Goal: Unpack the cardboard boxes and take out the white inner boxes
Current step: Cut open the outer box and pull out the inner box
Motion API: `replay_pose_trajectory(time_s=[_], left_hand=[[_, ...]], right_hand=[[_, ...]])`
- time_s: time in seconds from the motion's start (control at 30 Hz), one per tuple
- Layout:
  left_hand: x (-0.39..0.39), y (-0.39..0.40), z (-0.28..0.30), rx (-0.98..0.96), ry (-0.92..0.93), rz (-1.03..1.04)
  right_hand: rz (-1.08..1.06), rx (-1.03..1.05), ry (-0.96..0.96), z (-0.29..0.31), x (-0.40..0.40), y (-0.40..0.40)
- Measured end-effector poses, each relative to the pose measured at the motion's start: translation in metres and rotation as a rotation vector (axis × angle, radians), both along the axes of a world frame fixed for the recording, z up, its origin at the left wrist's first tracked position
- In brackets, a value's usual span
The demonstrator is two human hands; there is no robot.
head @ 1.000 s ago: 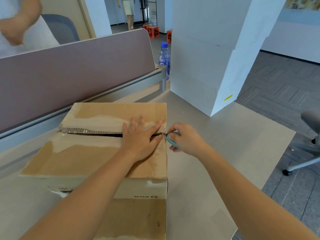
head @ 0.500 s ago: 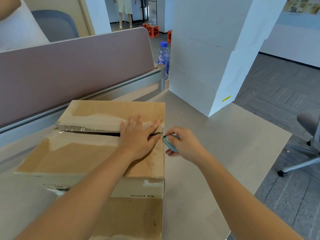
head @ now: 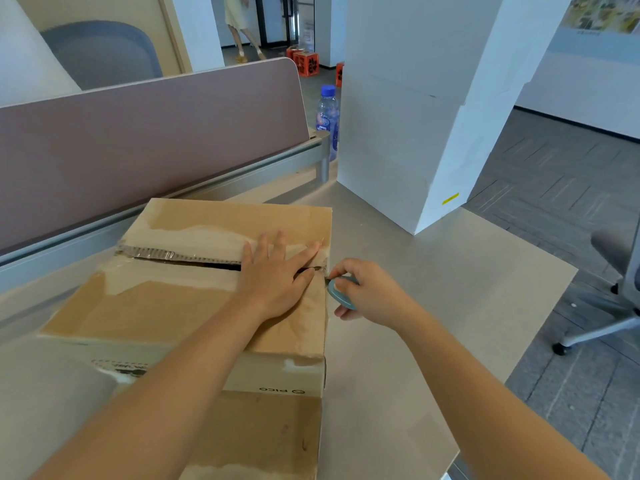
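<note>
- Cardboard box (head: pixel 194 299) sits lower centre of the frame on the table (head: pixel 433 292), flaps down, seam across the top already gaping dark along its left and middle stretch.
- Left hand (head: pixel 273 278) lies flat on the lid, fingers spread, straddling the seam near its right end and pressing the flaps down.
- Right hand (head: pixel 370 292) is just off the box's right edge, curled around a small teal cutter (head: pixel 341 292); the tip sits at the end of the seam. Blade itself too small to make out.
- Step, as I read it: slitting the last bit of tape at the right edge. No inner box visible yet.
- Next move likely needs: clear the cutter, park it, lift both flaps apart, then reach in.
- Risk: left fingertips close to the cutter tip.
- White boxes (head: pixel 415 126) stacked upper right, well apart; bottle (head: pixel 327 112) behind them; divider (head: pixel 149 143) upper left.
</note>
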State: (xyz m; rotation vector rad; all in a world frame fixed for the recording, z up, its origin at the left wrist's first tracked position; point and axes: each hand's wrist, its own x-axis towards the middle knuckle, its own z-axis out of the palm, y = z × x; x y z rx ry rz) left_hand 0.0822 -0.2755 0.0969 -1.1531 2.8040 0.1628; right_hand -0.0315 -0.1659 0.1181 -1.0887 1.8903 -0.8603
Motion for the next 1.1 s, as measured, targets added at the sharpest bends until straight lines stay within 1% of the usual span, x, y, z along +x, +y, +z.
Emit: replay_pose_trajectory(time_s=[0.13,0.2,0.27,0.4,0.5,0.63,0.77,0.87,0.93,1.1], left_hand=[[0.0,0.0,0.001,-0.006,0.004,-0.001],[0.001,-0.001,0.003,0.004,0.014,-0.004],[0.0,-0.001,0.007,0.025,0.024,0.006],[-0.017,0.002,0.02,0.078,0.09,0.095],[-0.038,0.018,0.032,0.004,0.129,0.083],[-0.072,0.055,0.036,-0.004,0.172,0.084],[-0.113,0.095,0.015,0.004,0.125,0.142],[-0.137,0.121,-0.011,0.064,0.073,0.169],[-0.145,0.137,-0.026,0.105,0.059,0.189],[-0.165,0.171,-0.064,0.177,0.013,0.205]], right_hand=[[0.038,0.019,0.016,0.007,-0.006,0.006],[0.022,-0.003,0.033,0.01,-0.012,0.01],[-0.022,-0.042,0.083,0.01,-0.022,0.013],[-0.064,-0.068,0.217,0.001,-0.051,0.017],[-0.089,-0.073,0.186,-0.006,-0.078,0.021],[-0.041,-0.067,0.172,-0.014,-0.12,0.035],[0.028,-0.051,0.176,-0.026,-0.164,0.057],[0.1,-0.026,0.245,-0.041,-0.189,0.07],[0.133,0.028,0.266,-0.055,-0.199,0.077],[0.182,0.167,0.225,-0.093,-0.221,0.104]])
